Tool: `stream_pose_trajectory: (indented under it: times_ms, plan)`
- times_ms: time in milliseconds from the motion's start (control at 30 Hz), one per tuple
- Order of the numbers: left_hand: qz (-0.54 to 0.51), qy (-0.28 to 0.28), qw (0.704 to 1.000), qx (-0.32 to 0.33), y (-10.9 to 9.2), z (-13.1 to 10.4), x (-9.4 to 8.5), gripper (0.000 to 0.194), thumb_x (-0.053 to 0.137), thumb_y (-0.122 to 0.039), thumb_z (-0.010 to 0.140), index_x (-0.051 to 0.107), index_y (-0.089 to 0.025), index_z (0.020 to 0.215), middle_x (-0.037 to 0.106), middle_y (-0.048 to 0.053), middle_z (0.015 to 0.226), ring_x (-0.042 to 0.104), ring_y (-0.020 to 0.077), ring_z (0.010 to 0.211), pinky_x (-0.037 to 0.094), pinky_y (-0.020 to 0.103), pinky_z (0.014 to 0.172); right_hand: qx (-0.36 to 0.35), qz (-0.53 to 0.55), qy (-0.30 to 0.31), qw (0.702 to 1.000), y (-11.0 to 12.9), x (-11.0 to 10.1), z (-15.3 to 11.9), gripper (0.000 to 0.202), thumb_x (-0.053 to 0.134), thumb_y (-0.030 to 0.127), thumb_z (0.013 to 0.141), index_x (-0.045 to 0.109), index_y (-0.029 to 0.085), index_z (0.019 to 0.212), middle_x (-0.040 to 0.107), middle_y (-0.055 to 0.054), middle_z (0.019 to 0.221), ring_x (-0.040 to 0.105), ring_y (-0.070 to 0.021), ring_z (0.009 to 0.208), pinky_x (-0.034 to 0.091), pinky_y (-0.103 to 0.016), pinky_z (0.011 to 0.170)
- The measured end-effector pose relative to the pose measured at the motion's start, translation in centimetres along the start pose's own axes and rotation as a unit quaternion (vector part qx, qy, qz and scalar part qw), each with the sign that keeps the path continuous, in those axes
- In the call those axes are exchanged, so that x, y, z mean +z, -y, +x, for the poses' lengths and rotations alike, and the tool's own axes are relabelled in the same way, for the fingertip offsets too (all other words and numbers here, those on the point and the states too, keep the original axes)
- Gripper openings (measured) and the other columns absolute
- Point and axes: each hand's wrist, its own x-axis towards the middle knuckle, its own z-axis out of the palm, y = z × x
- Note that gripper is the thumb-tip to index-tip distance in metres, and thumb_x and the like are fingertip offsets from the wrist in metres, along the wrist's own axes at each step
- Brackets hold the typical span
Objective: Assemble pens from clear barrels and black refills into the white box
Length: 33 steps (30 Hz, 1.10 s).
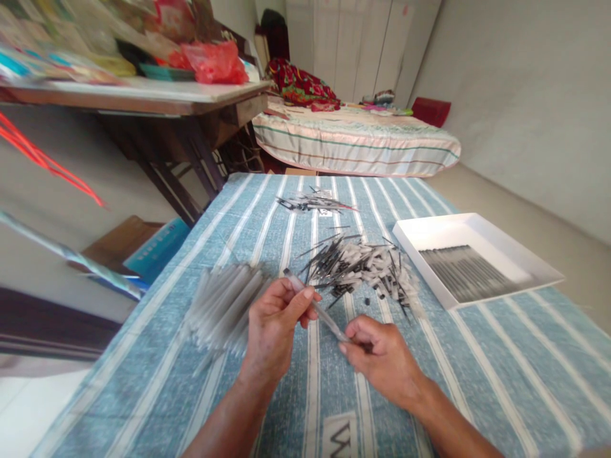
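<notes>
A slim translucent grey pen barrel (329, 323) slants between my two hands, its dark-tipped end up and to the left. My left hand (274, 324) is closed round its upper part, thumb pressed on top. The fingers of my right hand (382, 356) pinch the lower end; whether a small part sits in them is hidden. Left of my left hand lies a blurred stack of similar grey barrels (224, 305). Beyond both hands is a loose pile of small black and clear pen parts (367, 267).
A white open box (432, 289) at the right holds a row of dark finished-looking pens (463, 270). A smaller heap of thin black pieces (310, 202) lies at the far end of the striped tablecloth (200, 235). A cluttered side table (143, 95) stands at the left.
</notes>
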Motion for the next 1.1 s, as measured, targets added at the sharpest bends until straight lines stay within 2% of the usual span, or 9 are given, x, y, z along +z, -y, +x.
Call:
stream_pose_trajectory:
  times_ms: [200, 367, 567, 833, 933, 1100]
  plan:
    - [-0.023, 0.013, 0.999, -0.033, 0.0, 0.1, 0.1, 0.012, 0.066, -0.020, 0.071, 0.056, -0.015, 0.073, 0.064, -0.001, 0.065, 0.051, 0.0059, 0.046, 0.037, 0.017, 0.041, -0.035, -0.001, -0.039, 0.999, -0.2, 0.4, 0.0, 0.009, 0.054, 0.021, 0.076, 0.050, 0.017, 0.070, 0.042, 0.007, 0.050, 0.041, -0.0073, 0.044, 0.033, -0.019, 0.044]
    - [-0.026, 0.019, 0.998, -0.052, 0.0, 0.2, 0.0, 0.009, 0.065, -0.020, 0.071, 0.058, -0.014, 0.073, 0.064, -0.001, 0.064, 0.051, 0.0063, 0.046, 0.038, 0.017, 0.041, -0.100, -0.025, -0.064, 0.993, -0.7, 0.8, -0.2, 0.010, 0.050, 0.023, 0.081, 0.051, 0.017, 0.073, 0.047, 0.005, 0.053, 0.046, -0.0083, 0.046, 0.037, -0.019, 0.047]
    - [-0.028, 0.009, 0.999, -0.045, 0.5, 0.0, 0.3, 0.009, 0.064, -0.019, 0.072, 0.056, -0.014, 0.070, 0.064, -0.001, 0.064, 0.053, 0.0071, 0.046, 0.041, 0.018, 0.044, -0.145, -0.085, -0.108, 0.980, -1.4, 1.1, -0.3, 0.013, 0.048, 0.022, 0.082, 0.051, 0.017, 0.071, 0.047, 0.005, 0.051, 0.045, -0.0080, 0.044, 0.035, -0.019, 0.046]
    - [-0.005, 0.014, 0.999, -0.051, 0.7, 0.1, 0.3, 0.009, 0.064, -0.020, 0.072, 0.058, -0.015, 0.067, 0.062, -0.003, 0.062, 0.051, 0.0072, 0.045, 0.042, 0.019, 0.043, -0.148, -0.117, -0.097, 0.977, -1.3, 1.1, 0.1, 0.014, 0.046, 0.022, 0.083, 0.049, 0.018, 0.070, 0.041, 0.006, 0.049, 0.040, -0.0068, 0.042, 0.030, -0.018, 0.043]
    - [0.012, 0.011, 0.999, -0.049, 0.4, 0.3, 0.2, 0.010, 0.066, -0.022, 0.070, 0.060, -0.015, 0.065, 0.060, -0.004, 0.057, 0.050, 0.0073, 0.046, 0.040, 0.017, 0.043, -0.174, -0.190, -0.084, 0.963, -1.0, 0.7, 0.5, 0.014, 0.044, 0.024, 0.085, 0.051, 0.018, 0.073, 0.042, 0.006, 0.050, 0.041, -0.0074, 0.042, 0.030, -0.019, 0.045]
    - [0.047, 0.039, 0.997, -0.053, 0.1, 0.4, 0.5, 0.015, 0.069, -0.029, 0.067, 0.065, -0.016, 0.064, 0.058, -0.003, 0.053, 0.049, 0.0093, 0.047, 0.042, 0.019, 0.045, -0.232, -0.333, -0.104, 0.908, -0.8, 0.3, 0.7, 0.021, 0.041, 0.028, 0.087, 0.052, 0.018, 0.074, 0.057, 0.000, 0.061, 0.052, -0.0118, 0.054, 0.037, -0.022, 0.054]
